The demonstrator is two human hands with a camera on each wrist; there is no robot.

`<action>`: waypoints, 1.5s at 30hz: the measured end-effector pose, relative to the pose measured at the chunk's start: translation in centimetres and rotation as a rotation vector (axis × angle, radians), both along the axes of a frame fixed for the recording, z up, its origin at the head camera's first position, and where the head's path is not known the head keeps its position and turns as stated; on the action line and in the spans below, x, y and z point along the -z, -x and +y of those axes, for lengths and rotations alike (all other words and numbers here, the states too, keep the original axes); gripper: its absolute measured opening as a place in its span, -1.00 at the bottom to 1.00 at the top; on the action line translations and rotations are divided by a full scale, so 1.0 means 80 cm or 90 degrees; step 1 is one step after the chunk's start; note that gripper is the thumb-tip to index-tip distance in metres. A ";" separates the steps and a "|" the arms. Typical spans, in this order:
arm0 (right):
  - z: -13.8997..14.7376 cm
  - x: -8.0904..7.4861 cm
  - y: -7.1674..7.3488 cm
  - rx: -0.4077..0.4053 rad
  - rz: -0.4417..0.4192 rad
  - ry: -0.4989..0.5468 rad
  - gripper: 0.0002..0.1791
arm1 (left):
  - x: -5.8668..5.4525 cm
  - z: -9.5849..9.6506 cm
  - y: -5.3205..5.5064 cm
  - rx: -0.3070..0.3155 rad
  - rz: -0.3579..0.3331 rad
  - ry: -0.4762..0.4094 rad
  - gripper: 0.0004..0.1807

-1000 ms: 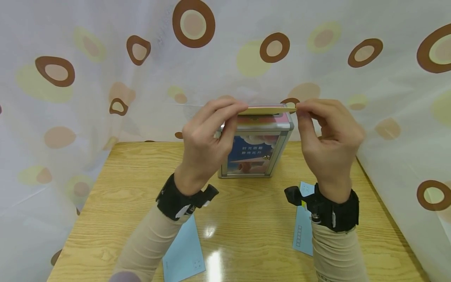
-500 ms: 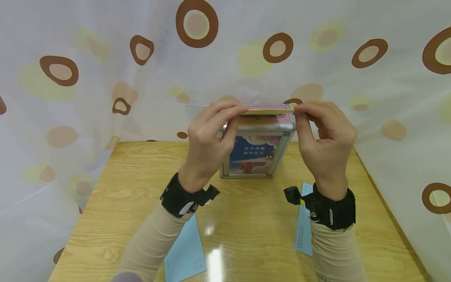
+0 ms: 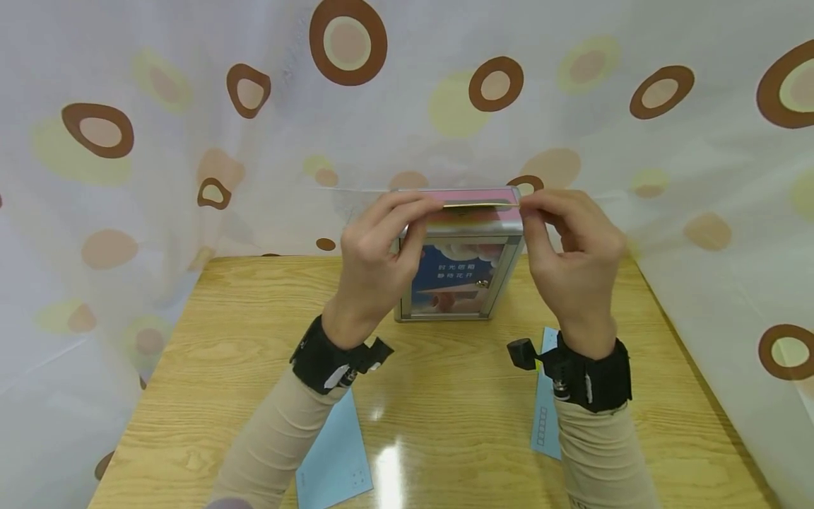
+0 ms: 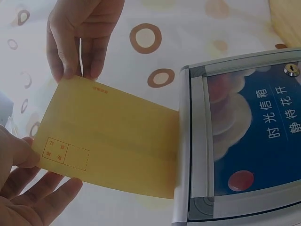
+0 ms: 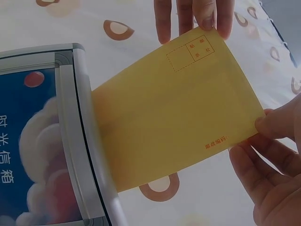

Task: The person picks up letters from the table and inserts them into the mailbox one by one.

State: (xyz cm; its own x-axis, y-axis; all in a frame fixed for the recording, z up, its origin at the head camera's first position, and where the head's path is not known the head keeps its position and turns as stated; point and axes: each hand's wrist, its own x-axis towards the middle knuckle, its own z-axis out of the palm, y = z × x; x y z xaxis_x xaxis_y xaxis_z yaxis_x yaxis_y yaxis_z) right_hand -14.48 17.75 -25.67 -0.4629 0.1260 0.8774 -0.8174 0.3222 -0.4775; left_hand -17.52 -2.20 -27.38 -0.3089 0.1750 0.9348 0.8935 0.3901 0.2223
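Observation:
My left hand (image 3: 375, 265) and right hand (image 3: 575, 261) pinch the two upper corners of a yellow envelope (image 4: 113, 136). In the head view the envelope (image 3: 480, 205) appears edge-on, over the slot in the pink top of a metal-framed mailbox (image 3: 454, 276). Both wrist views show its lower edge passing out of sight behind the mailbox's front top rim; how deep it sits in the slot is hidden. Red print and a stamp box mark the envelope's face (image 5: 178, 113). The mailbox stands upright, with a blue picture front and a small lock (image 4: 291, 69).
A pale blue envelope (image 3: 337, 452) lies on the wooden table (image 3: 445, 410) beside the left forearm. Another blue envelope (image 3: 545, 417) lies partly under the right forearm. Behind the table hangs a white curtain (image 3: 407, 127) with brown ring patterns.
Both hands have lowered the yellow envelope slightly, toward the mailbox's top. The right hand has moved left, and the envelope now looks thinner and more edge-on.

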 end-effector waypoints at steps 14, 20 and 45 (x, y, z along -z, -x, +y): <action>0.003 0.016 0.002 0.009 -0.014 -0.042 -0.85 | 0.021 -0.003 0.005 0.007 -0.019 0.004 -0.81; 0.003 0.022 0.004 -0.011 -0.015 -0.033 -0.85 | 0.030 -0.004 0.007 0.009 -0.036 0.010 -0.80; 0.015 0.074 0.020 -0.066 -0.020 -0.043 -0.82 | 0.067 -0.006 0.010 0.030 -0.064 -0.014 -0.83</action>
